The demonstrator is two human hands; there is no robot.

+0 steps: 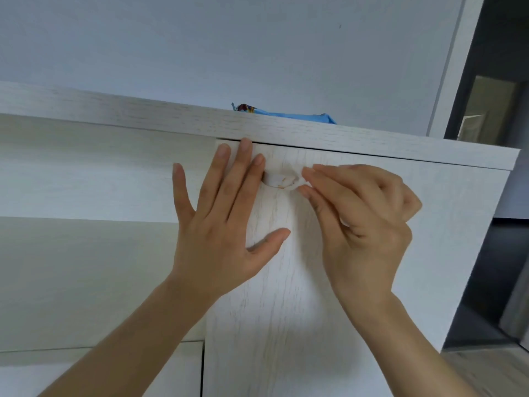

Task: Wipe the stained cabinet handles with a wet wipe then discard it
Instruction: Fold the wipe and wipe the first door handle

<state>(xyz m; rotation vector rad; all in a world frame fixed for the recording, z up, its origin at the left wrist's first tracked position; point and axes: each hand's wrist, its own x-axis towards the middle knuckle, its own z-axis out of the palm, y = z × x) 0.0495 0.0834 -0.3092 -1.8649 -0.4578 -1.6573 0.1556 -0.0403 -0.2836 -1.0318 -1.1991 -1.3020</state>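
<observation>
The stained handle point(282, 181) lies sideways, just left of the right hand point(363, 219), whose pinched grip holds the wet wipe point(297, 180) against it (the flat, open left hand point(220, 224) presses the cabinet door point(286, 310) beside it).

A white recessed cabinet handle point(279, 180) bore orange-brown stains near the door's top edge. A white wet wipe point(297, 181) touched its right end.

Matt whitewashed wood-grain cabinet door point(286, 282); glossy blue plastic packet point(289, 113)
</observation>
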